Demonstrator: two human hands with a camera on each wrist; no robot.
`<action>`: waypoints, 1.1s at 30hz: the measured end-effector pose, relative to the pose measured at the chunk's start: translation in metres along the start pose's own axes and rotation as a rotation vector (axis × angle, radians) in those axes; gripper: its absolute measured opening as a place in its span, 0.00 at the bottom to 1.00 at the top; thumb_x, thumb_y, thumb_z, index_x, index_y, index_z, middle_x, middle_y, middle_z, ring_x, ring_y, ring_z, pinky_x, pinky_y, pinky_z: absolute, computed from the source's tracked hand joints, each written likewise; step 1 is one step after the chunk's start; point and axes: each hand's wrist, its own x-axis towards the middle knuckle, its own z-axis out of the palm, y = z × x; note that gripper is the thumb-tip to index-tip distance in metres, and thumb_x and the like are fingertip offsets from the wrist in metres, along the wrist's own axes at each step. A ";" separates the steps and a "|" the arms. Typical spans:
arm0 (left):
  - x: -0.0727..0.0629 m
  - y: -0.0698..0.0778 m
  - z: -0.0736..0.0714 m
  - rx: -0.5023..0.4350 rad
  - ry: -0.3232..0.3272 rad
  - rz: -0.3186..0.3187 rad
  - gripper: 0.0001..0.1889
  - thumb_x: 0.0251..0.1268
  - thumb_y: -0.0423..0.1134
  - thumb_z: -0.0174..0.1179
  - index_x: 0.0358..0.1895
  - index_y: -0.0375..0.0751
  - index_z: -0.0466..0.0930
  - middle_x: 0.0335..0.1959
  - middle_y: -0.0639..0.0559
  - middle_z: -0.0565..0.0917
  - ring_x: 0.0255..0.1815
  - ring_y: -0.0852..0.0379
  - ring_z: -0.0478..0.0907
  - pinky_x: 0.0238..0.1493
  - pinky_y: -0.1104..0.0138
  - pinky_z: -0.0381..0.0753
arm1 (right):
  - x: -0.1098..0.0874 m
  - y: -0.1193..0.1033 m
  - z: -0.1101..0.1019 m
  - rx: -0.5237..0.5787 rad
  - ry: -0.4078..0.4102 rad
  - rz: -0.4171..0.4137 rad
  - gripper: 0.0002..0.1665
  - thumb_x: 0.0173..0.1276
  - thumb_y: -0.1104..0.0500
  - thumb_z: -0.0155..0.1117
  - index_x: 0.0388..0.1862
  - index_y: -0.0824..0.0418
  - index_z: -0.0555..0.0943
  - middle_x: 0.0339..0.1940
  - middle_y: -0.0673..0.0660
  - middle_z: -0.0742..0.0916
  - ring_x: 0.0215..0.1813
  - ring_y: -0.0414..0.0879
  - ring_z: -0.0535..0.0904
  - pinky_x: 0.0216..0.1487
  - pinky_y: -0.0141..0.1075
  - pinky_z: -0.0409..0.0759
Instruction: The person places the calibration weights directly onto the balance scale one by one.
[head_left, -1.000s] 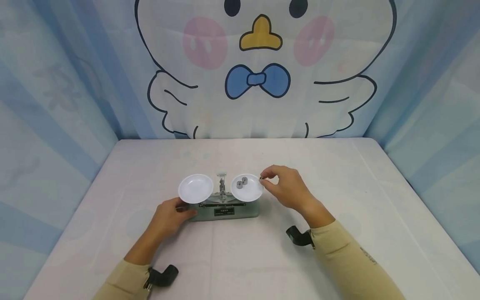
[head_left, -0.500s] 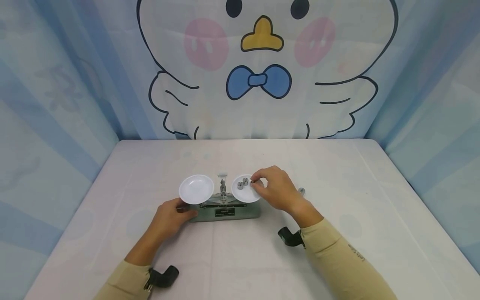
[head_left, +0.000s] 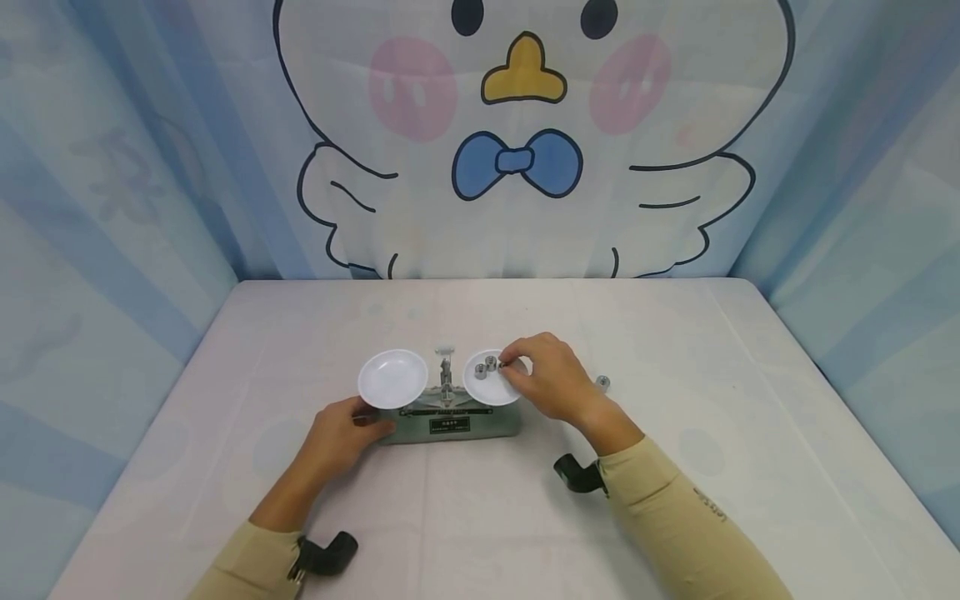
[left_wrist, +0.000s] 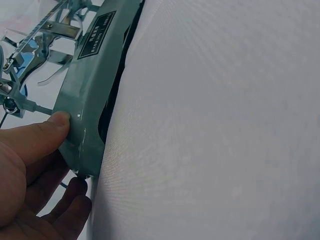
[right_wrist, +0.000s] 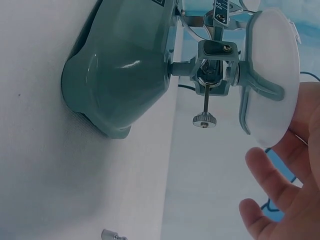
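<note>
Small weight [head_left: 504,363] pinched in right hand [head_left: 547,379] grip, low over the balance scale's [head_left: 448,421] right pan [head_left: 487,387], beside two weights [head_left: 486,365] already there. Left hand [head_left: 341,433] grips the scale's left end. Step: setting it down; next needs gentle release. Spare weight [head_left: 602,382] right of scale; open worktop [head_left: 675,333] around.

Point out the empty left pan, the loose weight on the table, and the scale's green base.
left pan [head_left: 392,377], head view, centre of the white dish.
loose weight [head_left: 602,382], head view, its top.
green base [left_wrist: 95,85], left wrist view, its front face.
</note>
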 end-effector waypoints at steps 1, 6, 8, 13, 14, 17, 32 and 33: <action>0.000 0.000 0.000 -0.001 0.000 -0.001 0.25 0.62 0.37 0.69 0.60 0.29 0.78 0.56 0.34 0.82 0.59 0.35 0.78 0.60 0.43 0.76 | 0.000 0.000 -0.001 0.009 0.001 0.004 0.11 0.69 0.60 0.67 0.48 0.60 0.86 0.50 0.57 0.87 0.56 0.54 0.78 0.59 0.51 0.78; 0.000 0.001 -0.001 -0.011 -0.002 0.004 0.25 0.62 0.36 0.69 0.60 0.29 0.78 0.55 0.34 0.83 0.59 0.35 0.78 0.60 0.43 0.75 | -0.002 0.004 -0.009 0.073 0.058 0.002 0.18 0.68 0.59 0.68 0.55 0.63 0.83 0.53 0.59 0.86 0.55 0.54 0.79 0.58 0.52 0.79; 0.000 0.001 -0.001 -0.013 -0.003 0.005 0.24 0.62 0.36 0.69 0.60 0.29 0.78 0.55 0.34 0.83 0.59 0.35 0.78 0.60 0.43 0.75 | -0.003 0.008 -0.014 0.096 0.086 -0.002 0.18 0.68 0.59 0.68 0.55 0.64 0.82 0.52 0.59 0.86 0.54 0.54 0.80 0.58 0.52 0.79; 0.000 0.001 -0.001 -0.008 -0.005 -0.003 0.25 0.62 0.37 0.69 0.60 0.28 0.78 0.56 0.34 0.82 0.59 0.35 0.78 0.60 0.43 0.75 | -0.004 0.024 -0.021 0.120 0.107 0.057 0.17 0.71 0.59 0.66 0.56 0.65 0.81 0.51 0.60 0.86 0.53 0.53 0.80 0.59 0.51 0.79; 0.000 0.001 -0.001 -0.006 -0.005 -0.004 0.25 0.62 0.37 0.69 0.60 0.29 0.78 0.56 0.34 0.82 0.59 0.35 0.78 0.60 0.43 0.75 | -0.005 0.027 -0.021 0.117 0.102 0.076 0.18 0.71 0.59 0.66 0.56 0.65 0.81 0.52 0.60 0.86 0.54 0.53 0.80 0.59 0.51 0.79; 0.000 0.001 -0.001 -0.002 -0.005 -0.008 0.25 0.62 0.37 0.69 0.61 0.29 0.78 0.56 0.34 0.82 0.59 0.35 0.78 0.61 0.43 0.75 | -0.007 0.036 -0.019 0.097 0.087 0.127 0.18 0.71 0.58 0.66 0.56 0.65 0.81 0.51 0.60 0.86 0.54 0.54 0.80 0.58 0.51 0.79; 0.000 -0.001 0.000 -0.004 -0.002 0.000 0.25 0.63 0.37 0.69 0.60 0.28 0.78 0.55 0.34 0.82 0.59 0.35 0.78 0.60 0.43 0.76 | -0.013 0.068 0.002 0.037 -0.075 0.325 0.17 0.71 0.62 0.62 0.56 0.67 0.80 0.53 0.62 0.85 0.54 0.56 0.80 0.58 0.51 0.79; 0.000 -0.001 0.000 -0.004 -0.002 0.000 0.25 0.63 0.37 0.69 0.60 0.28 0.78 0.55 0.34 0.82 0.59 0.35 0.78 0.60 0.43 0.76 | -0.013 0.069 0.003 0.028 -0.082 0.324 0.17 0.71 0.62 0.62 0.56 0.68 0.80 0.52 0.62 0.85 0.53 0.56 0.80 0.58 0.51 0.79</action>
